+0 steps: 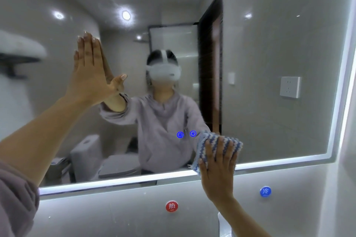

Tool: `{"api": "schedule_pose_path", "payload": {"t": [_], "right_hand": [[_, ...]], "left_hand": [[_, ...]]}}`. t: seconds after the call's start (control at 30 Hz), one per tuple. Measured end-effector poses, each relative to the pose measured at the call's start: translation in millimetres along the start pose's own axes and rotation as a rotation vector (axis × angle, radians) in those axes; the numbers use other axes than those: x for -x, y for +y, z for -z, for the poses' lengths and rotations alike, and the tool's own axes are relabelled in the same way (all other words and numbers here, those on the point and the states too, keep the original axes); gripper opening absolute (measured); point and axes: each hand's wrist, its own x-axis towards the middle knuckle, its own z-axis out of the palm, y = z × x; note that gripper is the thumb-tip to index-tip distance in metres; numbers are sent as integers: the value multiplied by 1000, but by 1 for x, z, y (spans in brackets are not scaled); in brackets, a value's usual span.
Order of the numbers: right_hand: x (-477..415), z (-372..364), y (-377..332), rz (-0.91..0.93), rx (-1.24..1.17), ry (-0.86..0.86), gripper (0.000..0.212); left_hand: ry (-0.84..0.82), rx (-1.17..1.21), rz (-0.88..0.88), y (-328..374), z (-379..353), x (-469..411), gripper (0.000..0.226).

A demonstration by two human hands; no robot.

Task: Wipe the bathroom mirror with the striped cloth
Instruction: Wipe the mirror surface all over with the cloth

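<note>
The bathroom mirror (pixel 269 48) fills most of the view, framed by a lit white strip along its lower and right edges. A blue-and-white striped cloth (pixel 209 141) lies flat against the glass near the lower edge, right of centre. My right hand (pixel 216 163) presses on it with fingers spread, the palm overlapping the lit strip. My left hand (pixel 90 75) rests flat on the glass at the upper left, fingers together and pointing up, holding nothing.
Two small blue touch icons (pixel 186 134) glow on the glass just left of the cloth. Below the mirror, the wall carries a red hot-water label (pixel 171 206) and a blue cold-water label (pixel 265 191). A shelf (pixel 17 57) juts out at far left.
</note>
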Motion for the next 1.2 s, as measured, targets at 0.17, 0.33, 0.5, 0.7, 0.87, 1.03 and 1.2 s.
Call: {"api": "schedule_pose_path", "payload": {"t": [0.17,0.33,0.5,0.7,0.87,1.03,1.2], "right_hand": [[6,-19,-59,220,55,26,73],[8,-29,-100,233,3,-67,61],[7,-31,-106,264,-31,-122,53],[0,-23,-76,285,-34,-54,50],[-5,-12,-25,289,39,-43,50],[-7,4,38,297,127,-34,52],[-11,21,73,175,165,-43,54]], "left_hand": [[4,-11,9,0,0,0,106],[-2,-8,13,2,2,0,107],[8,-16,9,2,1,0,108],[-10,-49,7,1,0,1,109],[-36,-49,9,2,2,0,109],[-14,-24,-1,0,2,0,111],[-17,-24,-5,1,3,-1,113]]}}
